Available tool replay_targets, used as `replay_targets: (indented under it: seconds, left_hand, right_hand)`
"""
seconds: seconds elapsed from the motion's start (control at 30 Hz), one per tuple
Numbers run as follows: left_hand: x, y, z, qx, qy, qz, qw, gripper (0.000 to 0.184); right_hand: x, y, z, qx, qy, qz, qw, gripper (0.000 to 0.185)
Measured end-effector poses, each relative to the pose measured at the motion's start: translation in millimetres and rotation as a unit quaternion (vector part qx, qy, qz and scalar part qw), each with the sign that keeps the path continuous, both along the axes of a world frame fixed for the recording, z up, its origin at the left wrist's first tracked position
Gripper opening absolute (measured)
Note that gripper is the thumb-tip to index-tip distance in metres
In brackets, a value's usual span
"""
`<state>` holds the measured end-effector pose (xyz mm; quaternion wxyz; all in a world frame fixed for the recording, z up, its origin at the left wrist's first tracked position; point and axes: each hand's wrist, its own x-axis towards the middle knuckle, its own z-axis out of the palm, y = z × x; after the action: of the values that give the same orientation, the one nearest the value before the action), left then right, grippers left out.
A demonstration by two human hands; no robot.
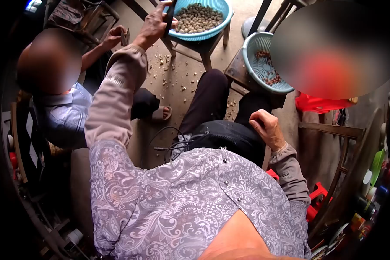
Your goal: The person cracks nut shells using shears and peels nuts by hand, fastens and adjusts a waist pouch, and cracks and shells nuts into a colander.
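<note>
My left hand [154, 25] is stretched out at the left rim of a blue plastic basket [226, 26]. Its fingers are closed around a long, narrow black tool [170, 18], whose exact kind I cannot make out. Inside that basket lies a heap of small, round, brownish nuts [197, 19]. Above my right thigh, my right hand [269, 129] has its fingers curled, with thumb and fingertips close together; anything between them is hidden. Beyond it stands a second blue basket [249, 56], holding a few reddish-brown kernels [273, 80].
A wooden stool [206, 54] bears the nut basket; a low wooden stand [242, 73] bears the other. Shell bits [160, 65] litter the floor. A co-worker at left holds a dark object in one hand [113, 38]. Another person sits at right, near a wooden chair [333, 128].
</note>
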<state>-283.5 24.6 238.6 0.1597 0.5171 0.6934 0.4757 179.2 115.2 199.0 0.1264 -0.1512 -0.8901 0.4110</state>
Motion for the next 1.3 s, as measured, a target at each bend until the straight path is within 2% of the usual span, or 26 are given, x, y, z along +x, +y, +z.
replay_targets:
  seconds: [0.07, 0.1, 0.17, 0.23, 0.3, 0.5, 0.67, 0.93, 1.03, 1.1, 1.2, 1.27, 1.3]
  left_hand:
    - [-23.0, 37.4, -14.4, -0.049, 0.085, 0.037, 0.994, 0.068]
    - [-26.2, 56.1, -22.1, -0.091, 0.075, 0.048, 0.992, 0.062]
    - [-36.3, 93.6, -56.4, -0.065, 0.164, 0.077, 0.981, 0.054]
    - [-42.5, 130.9, -88.6, -0.069, 0.142, 0.111, 0.981, 0.048]
    - [-40.8, 158.0, -104.7, -0.14, 0.107, 0.152, 0.973, 0.046]
    - [-44.2, 206.9, -138.7, -0.252, 0.173, 0.134, 0.943, 0.049]
    - [-49.0, 210.8, -165.6, -0.242, 0.175, 0.148, 0.943, 0.036]
    - [-44.8, 201.1, -171.5, -0.251, 0.158, 0.179, 0.938, 0.051]
    - [-48.9, 204.8, -187.4, -0.217, 0.173, 0.178, 0.944, 0.042]
    - [-52.0, 206.7, -193.8, -0.193, 0.191, 0.168, 0.948, 0.042]
    - [-53.6, 205.8, -198.3, -0.185, 0.156, 0.215, 0.946, 0.045]
    - [-34.1, 193.4, -152.5, -0.201, 0.095, 0.263, 0.939, 0.046]
    - [-37.5, 191.7, -146.9, -0.17, 0.058, 0.283, 0.942, 0.046]
  right_hand:
    - [-5.3, 3.3, 3.0, 0.01, 0.012, -0.005, 1.0, 0.011]
    - [-8.2, 5.0, 5.1, 0.013, 0.012, -0.009, 1.0, 0.011]
    - [-12.7, 6.7, 7.2, 0.015, 0.008, -0.018, 1.0, 0.011]
    - [-11.0, 8.8, 7.1, 0.013, -0.005, -0.03, 0.999, 0.01]
    - [-7.7, 10.5, 8.4, 0.004, -0.022, -0.044, 0.999, 0.01]
    - [5.2, 11.1, 4.6, -0.014, -0.049, -0.092, 0.994, 0.009]
    - [6.7, 9.9, 0.5, -0.028, -0.052, -0.119, 0.991, 0.008]
    - [-4.9, 13.8, 4.6, -0.019, -0.028, -0.095, 0.995, 0.008]
    - [-2.5, 12.8, 8.9, -0.021, -0.036, -0.104, 0.994, 0.009]
    - [2.2, 12.4, 9.1, -0.012, -0.027, -0.111, 0.993, 0.009]
    - [11.3, 12.1, 2.7, -0.009, -0.011, -0.125, 0.992, 0.009]
    - [13.4, 13.1, 3.5, -0.015, -0.016, -0.135, 0.991, 0.009]
    - [13.2, 13.2, 4.7, -0.02, -0.011, -0.142, 0.99, 0.008]
